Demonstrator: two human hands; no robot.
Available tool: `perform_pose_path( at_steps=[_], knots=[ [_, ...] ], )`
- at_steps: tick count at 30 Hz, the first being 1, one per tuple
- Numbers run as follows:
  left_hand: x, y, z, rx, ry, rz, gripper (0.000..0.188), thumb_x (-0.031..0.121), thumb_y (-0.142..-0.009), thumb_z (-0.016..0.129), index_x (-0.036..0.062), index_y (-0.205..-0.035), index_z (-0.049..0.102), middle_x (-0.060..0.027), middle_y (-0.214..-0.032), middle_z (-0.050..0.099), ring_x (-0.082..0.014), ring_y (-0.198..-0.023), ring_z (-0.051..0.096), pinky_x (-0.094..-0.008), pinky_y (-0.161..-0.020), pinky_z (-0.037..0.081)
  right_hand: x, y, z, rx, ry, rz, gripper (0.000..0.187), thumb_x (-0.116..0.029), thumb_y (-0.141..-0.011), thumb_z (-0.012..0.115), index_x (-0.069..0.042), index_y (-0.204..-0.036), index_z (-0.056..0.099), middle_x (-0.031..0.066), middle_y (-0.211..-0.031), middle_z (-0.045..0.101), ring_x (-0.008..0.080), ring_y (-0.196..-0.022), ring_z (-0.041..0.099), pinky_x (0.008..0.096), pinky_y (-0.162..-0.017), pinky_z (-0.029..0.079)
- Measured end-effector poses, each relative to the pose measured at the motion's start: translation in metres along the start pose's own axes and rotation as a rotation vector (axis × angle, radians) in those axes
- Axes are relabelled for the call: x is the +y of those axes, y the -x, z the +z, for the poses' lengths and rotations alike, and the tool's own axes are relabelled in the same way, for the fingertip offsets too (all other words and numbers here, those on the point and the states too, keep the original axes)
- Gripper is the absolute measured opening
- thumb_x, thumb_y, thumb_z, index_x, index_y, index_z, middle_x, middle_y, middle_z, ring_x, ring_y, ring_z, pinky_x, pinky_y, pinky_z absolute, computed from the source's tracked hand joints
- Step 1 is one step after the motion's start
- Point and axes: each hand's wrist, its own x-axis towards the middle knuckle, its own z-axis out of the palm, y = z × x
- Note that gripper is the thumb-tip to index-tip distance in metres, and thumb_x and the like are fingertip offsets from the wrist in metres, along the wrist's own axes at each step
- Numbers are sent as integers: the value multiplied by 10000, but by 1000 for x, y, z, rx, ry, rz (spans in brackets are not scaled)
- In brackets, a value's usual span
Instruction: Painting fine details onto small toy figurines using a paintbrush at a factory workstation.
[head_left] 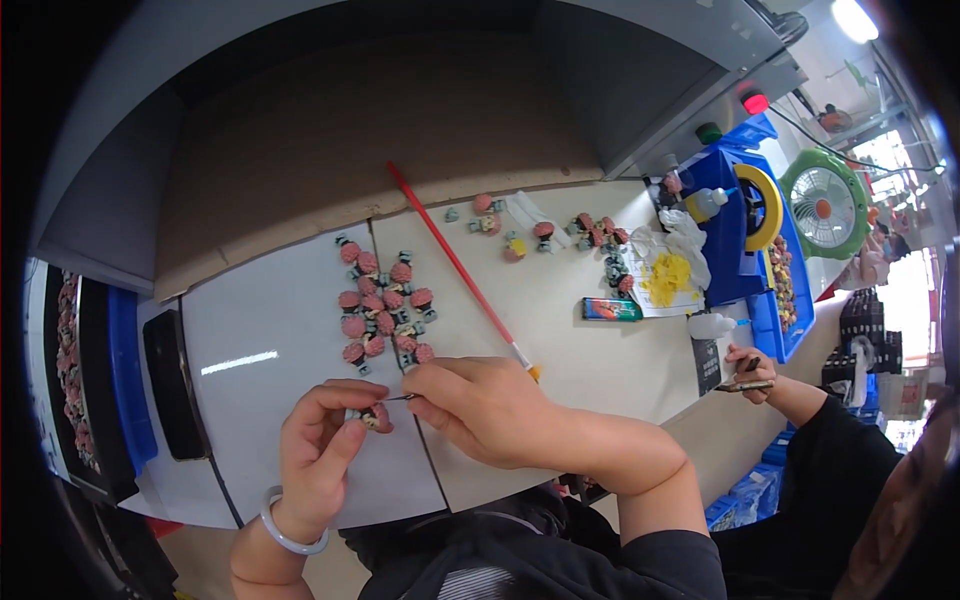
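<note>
Near the front of the white table, my left hand [325, 440] pinches a small figurine [374, 416] with pink hair between thumb and fingers. My right hand [485, 410] is closed on a thin dark pointed tool [398, 398], most of it hidden by the fingers. The tool's tip reaches to the upper side of the figurine, and I cannot tell whether it touches. Just beyond my hands stands a cluster of similar pink-haired figurines [385, 300]. A long red-handled brush [450, 255] lies slanting across the table, its bristle end beside my right wrist.
Farther right are more figurines [598, 232], a green tube-like box [611, 309], yellow-stained paper [668, 280], a white bottle [710, 325] and blue bins [725, 230]. A dark phone-like slab [174, 385] lies left. A co-worker's hand [752, 372] holds a tool at the right.
</note>
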Motion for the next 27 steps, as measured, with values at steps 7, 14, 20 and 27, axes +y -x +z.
perform_pose_path(
  at_steps=[7,14,20,27],
  knots=[
    [5,-5,6,80,134,-107,214,99,-885,480,4,-1067,420,-131,-1022,545,-172,-868,534,-342,-773,472,-2,-4,-1,-24,-18,25,154,-8,-772,561,-24,-923,536,146,-736,577,342,-639,573,369,-544,456],
    [7,0,3,-29,121,-164,234,91,-908,439,-16,-1116,449,-157,-1041,551,-189,-888,576,-341,-821,480,-5,-3,-1,-64,-49,-12,117,9,-778,555,-27,-890,552,133,-723,570,301,-598,560,337,-530,450],
    [14,3,2,-83,118,-186,269,30,-862,523,-16,-1122,470,-120,-1055,555,-172,-919,576,-313,-820,479,-9,-6,0,-53,4,-76,84,-25,-772,587,-33,-849,555,102,-673,547,252,-536,527,311,-491,427],
    [9,3,-2,-110,164,-167,305,-13,-824,570,-16,-1116,483,-103,-1034,556,-145,-939,565,-299,-828,474,-9,-6,-2,-80,93,-96,232,-208,-707,692,-48,-722,525,63,-581,494,234,-483,497,315,-434,394]
  ],
)
